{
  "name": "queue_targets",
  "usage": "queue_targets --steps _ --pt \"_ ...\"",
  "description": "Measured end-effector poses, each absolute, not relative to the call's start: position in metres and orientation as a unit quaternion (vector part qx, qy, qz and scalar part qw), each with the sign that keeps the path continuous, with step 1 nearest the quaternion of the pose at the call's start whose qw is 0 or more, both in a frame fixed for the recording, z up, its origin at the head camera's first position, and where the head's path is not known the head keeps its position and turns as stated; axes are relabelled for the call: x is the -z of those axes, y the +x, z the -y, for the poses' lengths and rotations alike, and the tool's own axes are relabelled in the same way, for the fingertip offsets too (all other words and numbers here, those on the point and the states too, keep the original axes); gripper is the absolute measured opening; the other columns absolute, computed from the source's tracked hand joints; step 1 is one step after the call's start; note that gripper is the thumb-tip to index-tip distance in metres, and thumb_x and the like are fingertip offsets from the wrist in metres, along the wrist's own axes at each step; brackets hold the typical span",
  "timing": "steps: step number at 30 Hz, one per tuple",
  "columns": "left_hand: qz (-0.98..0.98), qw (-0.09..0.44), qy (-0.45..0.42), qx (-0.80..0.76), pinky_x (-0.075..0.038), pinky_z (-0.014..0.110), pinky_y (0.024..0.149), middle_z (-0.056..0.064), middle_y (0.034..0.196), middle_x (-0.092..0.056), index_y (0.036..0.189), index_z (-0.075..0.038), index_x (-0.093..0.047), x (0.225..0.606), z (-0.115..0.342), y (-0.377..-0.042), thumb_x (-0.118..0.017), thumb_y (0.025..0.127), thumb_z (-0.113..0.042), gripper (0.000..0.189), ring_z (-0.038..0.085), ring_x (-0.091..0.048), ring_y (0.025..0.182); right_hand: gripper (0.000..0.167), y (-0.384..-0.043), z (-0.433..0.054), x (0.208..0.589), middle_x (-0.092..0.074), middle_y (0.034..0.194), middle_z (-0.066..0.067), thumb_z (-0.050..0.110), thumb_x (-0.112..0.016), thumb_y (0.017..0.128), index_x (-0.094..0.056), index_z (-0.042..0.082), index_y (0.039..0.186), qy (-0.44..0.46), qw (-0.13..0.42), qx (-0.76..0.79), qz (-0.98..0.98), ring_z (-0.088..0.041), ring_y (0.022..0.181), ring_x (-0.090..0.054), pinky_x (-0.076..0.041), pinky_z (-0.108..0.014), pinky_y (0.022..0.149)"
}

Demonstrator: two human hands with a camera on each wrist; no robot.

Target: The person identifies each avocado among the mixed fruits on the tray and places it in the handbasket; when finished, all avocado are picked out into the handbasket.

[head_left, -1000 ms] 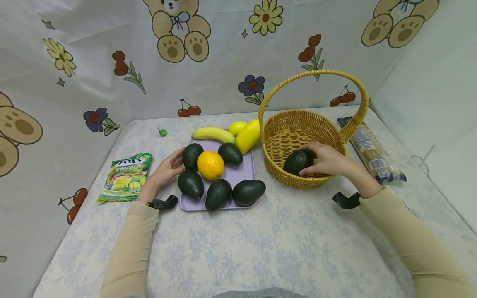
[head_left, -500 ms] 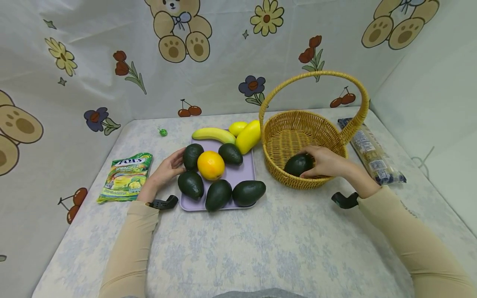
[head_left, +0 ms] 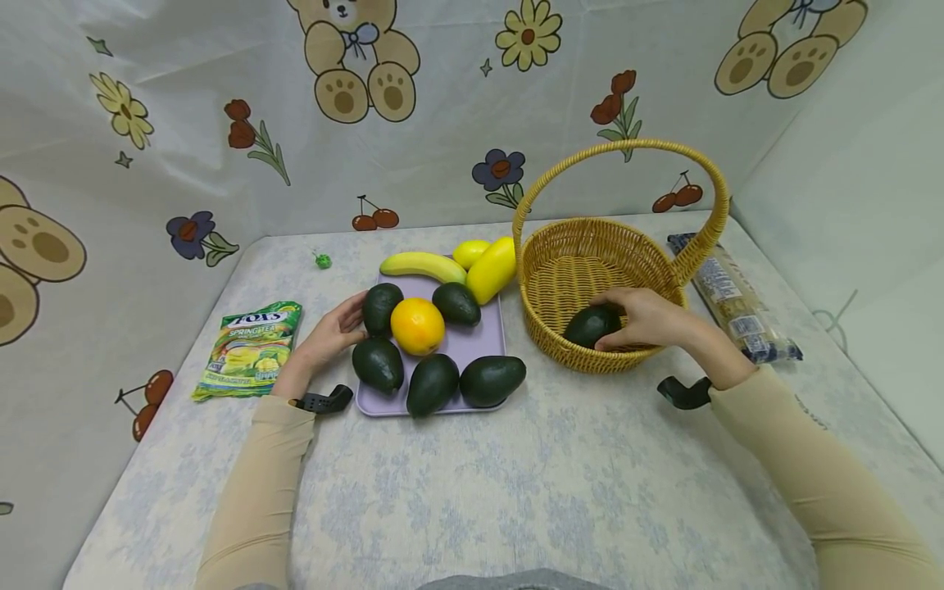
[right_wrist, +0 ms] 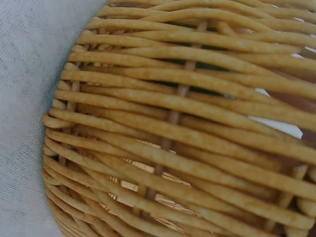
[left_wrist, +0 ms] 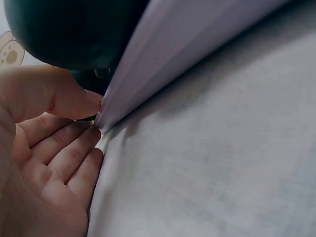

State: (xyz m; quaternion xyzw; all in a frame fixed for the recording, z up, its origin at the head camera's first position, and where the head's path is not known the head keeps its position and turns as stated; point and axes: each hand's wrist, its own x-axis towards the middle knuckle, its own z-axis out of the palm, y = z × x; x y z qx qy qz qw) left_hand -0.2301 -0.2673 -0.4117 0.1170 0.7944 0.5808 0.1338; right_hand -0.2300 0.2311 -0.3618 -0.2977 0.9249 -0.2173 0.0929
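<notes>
In the head view my right hand (head_left: 640,318) is inside the wicker basket (head_left: 555,348), its thumb and fingers round a dark green avocado (head_left: 588,328) low at the near side. The right wrist view is filled by the basket's woven wall (right_wrist: 163,108), which hides most of that hand. My left hand (head_left: 328,336) rests at the left edge of a lilac tray (head_left: 479,336). Seen from the left wrist, the thumb and fairly straight fingertips touch the tray's rim (left_wrist: 133,74), beside an avocado (left_wrist: 69,29). Several avocados (head_left: 433,387) surround an orange (head_left: 417,327) on the tray.
A banana (head_left: 422,265), a lemon-like yellow fruit (head_left: 469,252) and a long yellow fruit (head_left: 492,270) lie at the tray's back. A green candy bag (head_left: 248,351) is on the left, a clear packet (head_left: 737,303) right of the basket. The basket's tall handle (head_left: 627,145) arches overhead.
The avocado under my right hand has shifted slightly down and right in the basket, and the fingers have settled over it. My left hand and the tray stay in place.
</notes>
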Motion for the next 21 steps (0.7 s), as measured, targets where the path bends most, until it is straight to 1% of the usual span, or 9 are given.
queue_targets --steps 5,10,13,17,19,21 --pt "-0.795 0.134 0.117 -0.581 -0.018 0.043 0.113 0.020 0.153 -0.018 0.150 0.000 -0.016 0.411 0.267 -0.230 -0.053 0.087 0.009 0.074 0.033 -0.019 0.139 0.069 -0.228 -0.232 0.354 -0.056 0.123 -0.023 0.032 -0.078 0.077 -0.052 -0.006 0.128 -0.299 0.097 0.239 -0.919 -0.037 0.108 -0.055 -0.048 -0.051 0.087" --pt "-0.796 0.135 0.116 -0.578 -0.018 0.043 0.113 0.020 0.153 -0.018 0.150 0.000 -0.016 0.411 0.268 -0.229 -0.052 0.087 0.010 0.073 0.034 -0.019 0.139 0.071 -0.228 -0.233 0.343 -0.053 0.129 -0.021 0.034 -0.077 0.078 -0.050 -0.003 0.133 -0.293 0.090 0.262 -0.915 -0.037 0.113 -0.053 -0.045 -0.050 0.092" --pt "-0.796 0.136 0.116 -0.579 -0.018 0.043 0.113 0.020 0.153 -0.018 0.150 0.000 -0.016 0.412 0.268 -0.228 -0.052 0.087 0.010 0.073 0.034 -0.019 0.139 0.069 -0.226 -0.229 0.334 -0.053 0.130 -0.017 0.033 -0.076 0.079 -0.050 0.000 0.134 -0.290 0.063 0.282 -0.912 -0.034 0.115 -0.052 -0.045 -0.049 0.094" --pt "-0.794 0.134 0.115 -0.581 -0.018 0.043 0.113 0.020 0.153 -0.018 0.150 0.000 -0.016 0.411 0.267 -0.228 -0.052 0.087 0.010 0.073 0.034 -0.019 0.139 0.063 -0.217 -0.216 0.322 -0.054 0.131 -0.010 0.026 -0.077 0.079 -0.052 0.007 0.134 -0.294 0.026 0.335 -0.895 -0.027 0.116 -0.052 -0.044 -0.044 0.096" --pt "-0.795 0.134 0.115 -0.581 -0.018 0.043 0.113 0.020 0.153 -0.018 0.150 0.000 -0.016 0.411 0.267 -0.229 -0.052 0.086 0.010 0.074 0.034 -0.019 0.139 0.062 -0.212 -0.208 0.319 -0.055 0.131 -0.007 0.022 -0.077 0.079 -0.053 0.010 0.134 -0.308 0.008 0.359 -0.881 -0.024 0.117 -0.053 -0.044 -0.042 0.097" --pt "-0.796 0.133 0.114 -0.580 -0.018 0.043 0.113 0.020 0.153 -0.018 0.150 0.000 -0.016 0.411 0.266 -0.229 -0.053 0.086 0.010 0.074 0.034 -0.019 0.139 0.062 -0.207 -0.198 0.317 -0.055 0.130 -0.006 0.018 -0.078 0.078 -0.053 0.010 0.134 -0.331 -0.008 0.375 -0.866 -0.023 0.117 -0.053 -0.044 -0.040 0.097"
